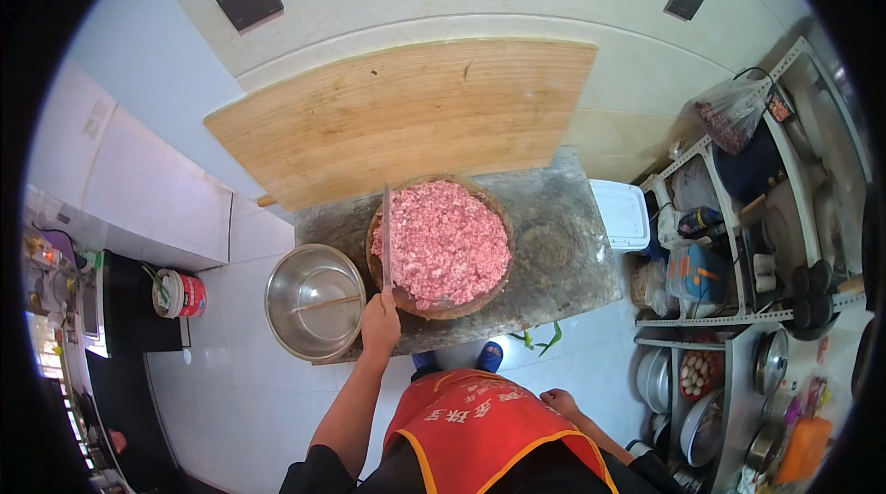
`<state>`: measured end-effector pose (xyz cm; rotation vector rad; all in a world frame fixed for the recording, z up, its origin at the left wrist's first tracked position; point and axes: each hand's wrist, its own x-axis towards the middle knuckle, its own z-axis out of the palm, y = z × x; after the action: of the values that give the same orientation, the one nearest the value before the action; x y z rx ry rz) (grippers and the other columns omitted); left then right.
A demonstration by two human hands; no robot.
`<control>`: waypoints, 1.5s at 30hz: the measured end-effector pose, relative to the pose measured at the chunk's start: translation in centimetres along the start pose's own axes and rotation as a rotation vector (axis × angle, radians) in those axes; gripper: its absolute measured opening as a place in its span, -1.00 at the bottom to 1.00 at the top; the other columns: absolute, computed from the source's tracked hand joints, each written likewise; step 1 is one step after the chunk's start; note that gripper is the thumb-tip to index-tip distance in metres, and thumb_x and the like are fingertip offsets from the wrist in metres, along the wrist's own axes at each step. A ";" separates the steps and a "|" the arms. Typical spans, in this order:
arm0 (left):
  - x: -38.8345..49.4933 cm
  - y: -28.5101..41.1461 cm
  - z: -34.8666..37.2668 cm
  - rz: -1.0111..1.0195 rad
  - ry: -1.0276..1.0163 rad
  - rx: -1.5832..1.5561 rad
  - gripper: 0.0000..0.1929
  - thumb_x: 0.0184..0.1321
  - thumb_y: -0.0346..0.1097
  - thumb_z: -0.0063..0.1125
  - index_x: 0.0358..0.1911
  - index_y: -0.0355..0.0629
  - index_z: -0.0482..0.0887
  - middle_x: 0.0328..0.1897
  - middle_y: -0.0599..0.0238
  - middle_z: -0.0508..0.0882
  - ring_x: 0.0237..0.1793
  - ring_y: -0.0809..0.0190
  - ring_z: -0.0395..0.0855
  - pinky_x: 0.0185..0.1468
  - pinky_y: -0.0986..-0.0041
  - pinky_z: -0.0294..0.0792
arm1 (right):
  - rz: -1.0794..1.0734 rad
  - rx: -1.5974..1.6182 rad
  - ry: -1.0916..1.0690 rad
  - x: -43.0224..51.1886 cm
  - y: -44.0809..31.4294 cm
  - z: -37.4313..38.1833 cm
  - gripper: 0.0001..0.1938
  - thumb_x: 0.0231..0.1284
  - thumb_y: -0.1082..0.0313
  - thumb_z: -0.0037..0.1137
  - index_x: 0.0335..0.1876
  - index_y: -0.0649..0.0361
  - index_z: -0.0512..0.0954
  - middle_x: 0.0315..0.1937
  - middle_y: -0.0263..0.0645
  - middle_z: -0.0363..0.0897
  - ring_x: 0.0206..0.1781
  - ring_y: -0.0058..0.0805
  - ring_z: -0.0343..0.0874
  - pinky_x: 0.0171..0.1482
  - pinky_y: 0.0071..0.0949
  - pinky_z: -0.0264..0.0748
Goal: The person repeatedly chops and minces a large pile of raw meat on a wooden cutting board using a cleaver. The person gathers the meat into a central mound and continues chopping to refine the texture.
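Note:
My left hand [381, 328] grips the handle of a cleaver [387, 238]. The blade is seen nearly edge-on and points away from me, along the left side of a mound of minced meat [446, 245]. That pink mince covers most of a round wooden chopping block [509, 272]. Close to my left hand stands a steel pot [270, 314], with a wooden stick [332, 303] lying inside it. Down beside my red apron [477, 418] is my right hand [559, 400], its fingers curled; whether it holds anything is hidden.
The block and pot stand on a worn grey table [574, 272]. A large wooden board [415, 113] leans on the wall behind. At right are a white lidded bin [619, 215] and a metal shelf rack [734, 231]. Green leaves [543, 340] lie on the floor by the table.

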<state>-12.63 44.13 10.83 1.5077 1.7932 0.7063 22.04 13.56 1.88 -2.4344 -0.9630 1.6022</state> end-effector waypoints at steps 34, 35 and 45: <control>0.8 2.1 -1.5 -0.230 -0.104 -0.347 -0.38 0.50 0.13 -0.32 -0.50 -0.31 0.48 -0.68 0.11 0.49 -0.85 0.11 0.39 -0.67 0.26 0.31 | -0.034 -0.114 0.002 0.5 2.8 0.7 -0.54 0.25 -0.02 -0.01 -0.08 0.24 0.67 -0.16 0.04 0.69 -0.03 -0.02 0.65 0.09 -0.20 0.53; 1.3 1.2 -0.9 -0.159 -0.069 -0.278 -0.37 0.50 0.14 -0.32 -0.51 -0.31 0.49 -0.68 0.10 0.50 -0.84 0.12 0.41 -0.67 0.27 0.31 | 0.000 -0.106 -0.009 0.0 3.0 0.7 -0.54 0.25 -0.03 -0.01 -0.08 0.24 0.67 -0.17 0.05 0.69 -0.03 -0.02 0.66 0.09 -0.20 0.53; 3.0 0.5 1.8 -0.157 -0.198 -0.092 -0.34 0.50 0.10 -0.35 -0.50 -0.39 0.55 -0.71 0.00 0.55 -0.76 0.04 0.58 -0.60 0.22 0.41 | 0.092 0.049 -0.020 -2.2 0.8 0.4 -0.54 0.27 -0.02 -0.03 -0.06 0.23 0.67 -0.21 0.03 0.71 -0.07 -0.08 0.68 0.06 -0.22 0.55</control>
<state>-11.17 47.09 9.66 1.3119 1.6845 0.5342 21.52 11.64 3.18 -2.4678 -0.8155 1.6611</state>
